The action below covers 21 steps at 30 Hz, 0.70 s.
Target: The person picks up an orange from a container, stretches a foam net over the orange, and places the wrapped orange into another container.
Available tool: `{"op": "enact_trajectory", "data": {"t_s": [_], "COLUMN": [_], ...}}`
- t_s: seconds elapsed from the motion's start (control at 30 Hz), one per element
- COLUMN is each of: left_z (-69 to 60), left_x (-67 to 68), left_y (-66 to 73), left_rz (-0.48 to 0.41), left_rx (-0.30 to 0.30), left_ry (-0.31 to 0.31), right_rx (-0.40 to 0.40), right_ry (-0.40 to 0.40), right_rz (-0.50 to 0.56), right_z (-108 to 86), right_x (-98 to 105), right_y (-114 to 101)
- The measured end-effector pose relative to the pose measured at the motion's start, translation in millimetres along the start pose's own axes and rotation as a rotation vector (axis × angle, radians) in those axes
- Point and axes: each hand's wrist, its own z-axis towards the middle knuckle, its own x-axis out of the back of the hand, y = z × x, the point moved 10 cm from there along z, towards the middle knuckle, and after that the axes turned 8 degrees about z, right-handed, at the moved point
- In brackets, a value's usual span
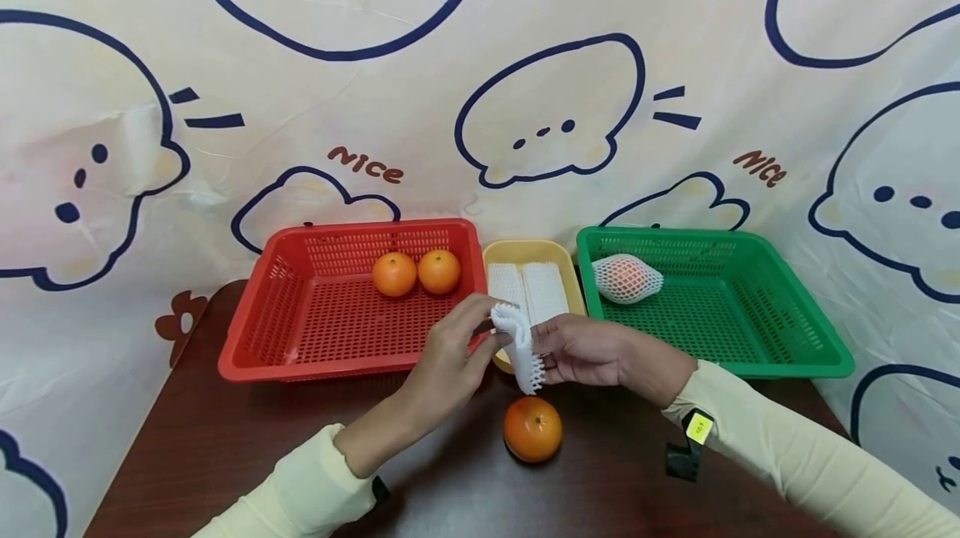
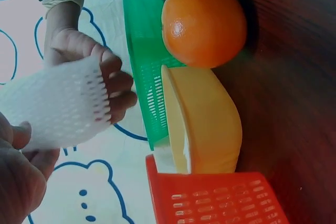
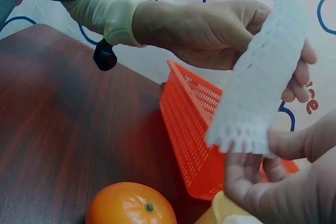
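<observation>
A white foam fruit net [image 1: 519, 348] is held up between both hands above the table. My left hand [image 1: 455, 352] pinches its upper end, thumb on one side and fingers on the other. The right hand [image 1: 581, 349] pinches the lower, scalloped end, as the right wrist view shows with the net [image 3: 262, 82] stretched flat between the hands. Just below them an orange [image 1: 532, 429] stands on the dark wood table, touched by neither hand. Behind the hands a yellow basket [image 1: 573, 292] holds more flat foam nets [image 1: 545, 292].
On the left, a red basket [image 1: 300, 371] has two oranges [image 1: 416, 273] in its back right corner. To the right stands a green basket [image 1: 795, 369] with one net-wrapped fruit [image 1: 627, 279] at its left. A patterned cloth [image 1: 420, 121] hangs behind.
</observation>
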Motion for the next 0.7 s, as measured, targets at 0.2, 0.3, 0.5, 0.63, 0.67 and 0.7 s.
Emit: {"op": "enact_trajectory", "data": {"t_s": [0.2, 0.3, 0.5, 0.63, 0.67, 0.7], "left_z": [-12.3, -22.5, -29.8, -34.4, -35.3, -35.9], "left_x": [-11.2, -21.1, -36.1, -42.1, -43.5, -45.1], "left_y": [-30.1, -41.1, -47.9, -53.8, -55.6, -57.0], "left_rz": [-0.160, -0.309, -0.598, -0.696, -0.717, -0.737], "left_rx": [0.377, 0.533, 0.683, 0.784, 0.807, 0.827], "left_ry": [-0.020, -0.038, -0.051, -0.037, -0.035, -0.039], "right_rx": [0.054, 0.070, 0.081, 0.116, 0.129, 0.143], "right_ry": [0.016, 0.002, 0.006, 0.021, 0.023, 0.024], "right_rz": [0.058, 0.084, 0.087, 0.073, 0.075, 0.076], "right_z": [-0.5, 0.1, 1.4, 2.2, 2.3, 2.5], "right_x": [1.2, -0.2, 0.5, 3.0, 3.3, 3.8], "right_y": [-10.7, -12.3, -13.4, -14.6, -15.4, -16.0]}}
